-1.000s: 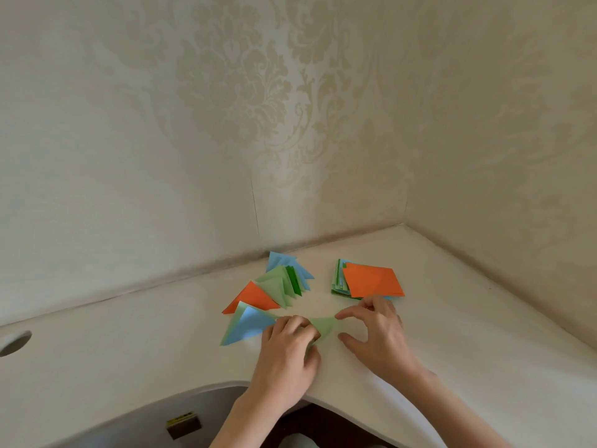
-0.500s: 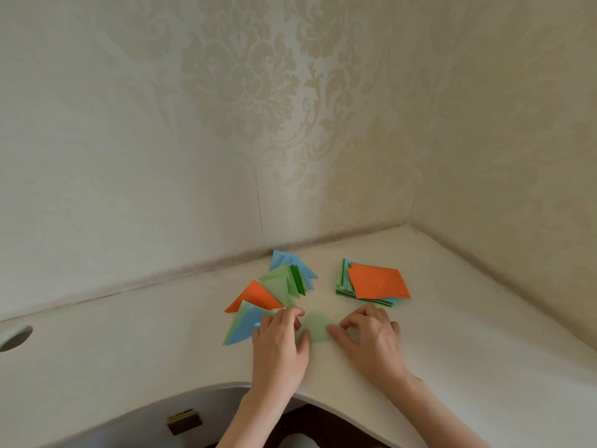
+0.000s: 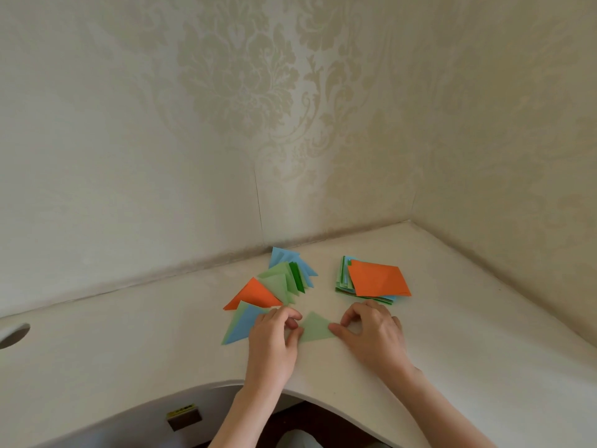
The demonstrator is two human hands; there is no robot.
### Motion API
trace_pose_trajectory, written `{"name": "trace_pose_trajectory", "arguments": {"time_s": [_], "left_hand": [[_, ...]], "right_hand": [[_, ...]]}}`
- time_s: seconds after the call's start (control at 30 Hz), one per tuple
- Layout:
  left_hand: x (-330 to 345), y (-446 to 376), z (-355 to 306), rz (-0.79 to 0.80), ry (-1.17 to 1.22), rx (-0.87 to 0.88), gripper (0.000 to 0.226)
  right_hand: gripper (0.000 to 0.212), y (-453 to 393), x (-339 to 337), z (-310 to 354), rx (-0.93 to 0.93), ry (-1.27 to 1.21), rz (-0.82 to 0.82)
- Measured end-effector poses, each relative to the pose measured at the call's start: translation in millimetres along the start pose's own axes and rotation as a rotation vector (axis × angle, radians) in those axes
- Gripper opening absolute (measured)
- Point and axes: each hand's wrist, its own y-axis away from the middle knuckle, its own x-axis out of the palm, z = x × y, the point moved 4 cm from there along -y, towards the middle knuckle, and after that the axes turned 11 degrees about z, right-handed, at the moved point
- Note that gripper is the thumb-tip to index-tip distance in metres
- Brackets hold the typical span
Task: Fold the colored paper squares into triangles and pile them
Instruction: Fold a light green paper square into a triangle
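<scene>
A light green paper folded into a triangle lies flat on the white desk between my hands. My left hand has its curled fingers and thumb on the triangle's left corner. My right hand presses its thumb tip on the right corner, its fingers curled above. Behind my left hand lies a loose pile of folded triangles in orange, blue and green. A stack of unfolded squares with an orange sheet on top sits behind my right hand.
Patterned wallpapered walls meet in a corner behind the desk. A round cable hole is at the desk's far left. The desk's front edge curves inward around my arms, with a small dark label below.
The green paper went from half hidden under my hands to lying flat as a triangle. My hands have slid apart to its left and right corners.
</scene>
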Motion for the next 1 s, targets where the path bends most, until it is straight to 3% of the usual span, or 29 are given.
{"name": "trace_pose_trajectory", "arguments": {"time_s": [0.2,0.4,0.5,0.57,0.77,1.0], "left_hand": [[-8,6,0,0.067,0.070,0.007,0.028],[-7,14,-8,0.073,-0.108,0.035,0.040],[-2,14,-21,0.008,-0.209,0.058,0.015],[0,12,-30,-0.012,-0.238,0.021,0.014],[7,1,-38,0.064,-0.176,-0.159,0.029],[9,12,-28,0.015,-0.061,-0.062,0.027]], "right_hand": [[0.019,1,-1,-4,-0.026,-0.068,0.011],[0.019,5,1,0,-0.024,-0.024,-0.031],[0.018,6,2,-1,-0.031,-0.016,-0.046],[0.017,7,2,0,-0.044,-0.014,-0.064],[0.017,7,3,-1,-0.064,-0.011,-0.083],[0.019,11,0,-3,-0.144,-0.109,-0.154]]}}
